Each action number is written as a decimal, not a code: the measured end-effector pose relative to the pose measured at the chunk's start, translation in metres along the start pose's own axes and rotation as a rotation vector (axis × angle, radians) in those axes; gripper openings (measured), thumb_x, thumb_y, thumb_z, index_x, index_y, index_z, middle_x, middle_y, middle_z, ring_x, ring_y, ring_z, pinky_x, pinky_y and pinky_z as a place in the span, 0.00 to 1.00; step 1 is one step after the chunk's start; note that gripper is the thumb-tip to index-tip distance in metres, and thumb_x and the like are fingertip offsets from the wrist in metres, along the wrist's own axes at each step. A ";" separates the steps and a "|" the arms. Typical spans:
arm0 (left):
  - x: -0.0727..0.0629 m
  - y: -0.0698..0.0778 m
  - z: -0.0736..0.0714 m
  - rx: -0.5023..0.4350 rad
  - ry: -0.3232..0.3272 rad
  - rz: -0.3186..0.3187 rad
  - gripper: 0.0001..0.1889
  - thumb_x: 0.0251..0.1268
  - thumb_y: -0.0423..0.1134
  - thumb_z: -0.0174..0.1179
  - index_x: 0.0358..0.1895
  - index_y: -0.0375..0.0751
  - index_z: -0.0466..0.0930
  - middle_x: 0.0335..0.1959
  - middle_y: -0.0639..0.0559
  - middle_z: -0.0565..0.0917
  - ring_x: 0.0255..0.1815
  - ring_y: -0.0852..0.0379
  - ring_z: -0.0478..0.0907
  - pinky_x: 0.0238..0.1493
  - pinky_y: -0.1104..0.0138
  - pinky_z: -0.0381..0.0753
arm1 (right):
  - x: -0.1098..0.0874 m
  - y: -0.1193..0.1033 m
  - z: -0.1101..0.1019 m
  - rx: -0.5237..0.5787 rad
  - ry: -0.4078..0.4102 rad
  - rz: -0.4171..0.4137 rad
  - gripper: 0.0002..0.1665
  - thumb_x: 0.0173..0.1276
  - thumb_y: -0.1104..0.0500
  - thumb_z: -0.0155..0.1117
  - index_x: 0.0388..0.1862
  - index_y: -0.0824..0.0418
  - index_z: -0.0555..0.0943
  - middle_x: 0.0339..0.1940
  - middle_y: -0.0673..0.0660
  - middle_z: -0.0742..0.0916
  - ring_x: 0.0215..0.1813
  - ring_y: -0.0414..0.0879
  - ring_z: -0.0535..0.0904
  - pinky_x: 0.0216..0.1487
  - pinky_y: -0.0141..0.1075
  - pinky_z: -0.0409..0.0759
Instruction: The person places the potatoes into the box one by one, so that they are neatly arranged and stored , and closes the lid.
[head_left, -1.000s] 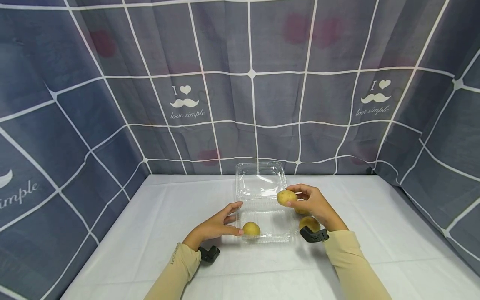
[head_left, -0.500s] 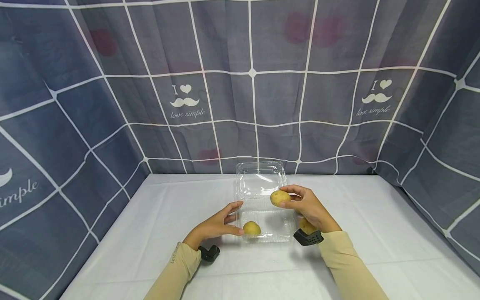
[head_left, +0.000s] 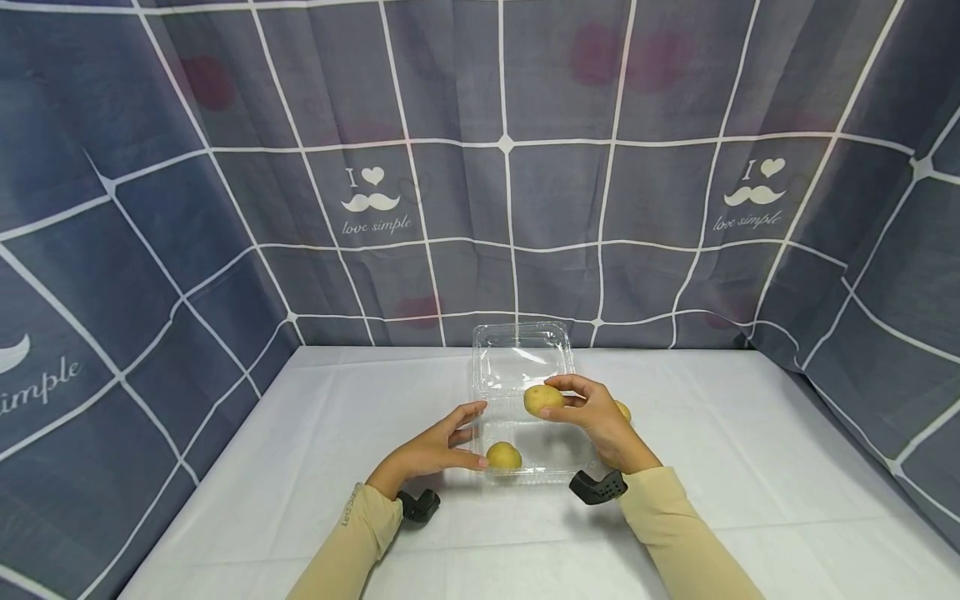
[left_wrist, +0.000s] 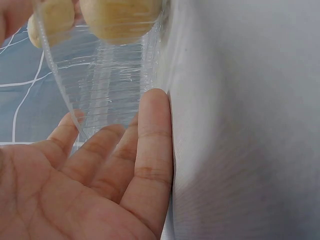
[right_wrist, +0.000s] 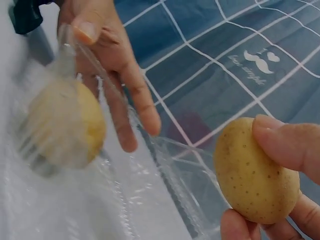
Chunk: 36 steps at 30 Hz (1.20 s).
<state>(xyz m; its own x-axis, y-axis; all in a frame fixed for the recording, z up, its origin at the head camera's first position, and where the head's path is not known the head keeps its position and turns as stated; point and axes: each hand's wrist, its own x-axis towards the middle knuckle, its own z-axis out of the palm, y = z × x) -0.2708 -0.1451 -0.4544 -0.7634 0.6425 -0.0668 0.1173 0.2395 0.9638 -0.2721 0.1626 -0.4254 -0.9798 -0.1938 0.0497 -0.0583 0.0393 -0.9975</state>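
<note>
A clear plastic clamshell box (head_left: 555, 437) lies on the white table, its lid (head_left: 517, 358) folded back away from me. One potato (head_left: 503, 456) sits in the box's front left corner. My left hand (head_left: 431, 446) rests against the box's left side, fingers (left_wrist: 155, 130) nearly straight along its wall in the left wrist view. Over the back of the base, my right hand (head_left: 607, 423) pinches a yellow, speckled potato (right_wrist: 256, 172) between thumb and fingertips, apart from the box. Another potato (head_left: 624, 410) shows partly behind the right hand; the hand and wrist hide the area beneath them.
White cloth covers the table (head_left: 300, 417). A dark blue-grey checked curtain (head_left: 450, 200) hangs behind the table and along both sides. Black wrist cameras sit at the left wrist (head_left: 420, 507) and the right wrist (head_left: 598, 487).
My right hand has moved left with its potato, from the box's right edge to over the base. The left hand and the potato in the box have stayed put.
</note>
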 end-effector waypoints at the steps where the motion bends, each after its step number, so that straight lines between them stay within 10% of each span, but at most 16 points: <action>1: 0.000 0.000 0.000 -0.002 0.002 -0.001 0.54 0.69 0.37 0.75 0.89 0.39 0.47 0.89 0.36 0.49 0.86 0.30 0.54 0.80 0.38 0.65 | 0.000 0.001 0.002 0.002 0.002 0.000 0.34 0.63 0.70 0.79 0.67 0.75 0.79 0.57 0.54 0.87 0.49 0.40 0.85 0.52 0.30 0.83; 36: -0.002 -0.001 0.007 0.031 0.020 -0.008 0.54 0.70 0.41 0.75 0.89 0.40 0.47 0.89 0.38 0.50 0.86 0.30 0.55 0.79 0.38 0.66 | -0.001 0.017 0.034 -0.162 0.015 -0.048 0.30 0.61 0.68 0.82 0.62 0.73 0.83 0.60 0.65 0.86 0.54 0.55 0.87 0.49 0.32 0.84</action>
<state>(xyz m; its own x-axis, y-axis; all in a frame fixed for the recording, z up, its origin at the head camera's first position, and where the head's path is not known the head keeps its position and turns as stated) -0.2654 -0.1417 -0.4571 -0.7765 0.6263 -0.0687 0.1311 0.2674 0.9546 -0.2660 0.1301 -0.4440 -0.9778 -0.1850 0.0985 -0.1336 0.1878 -0.9731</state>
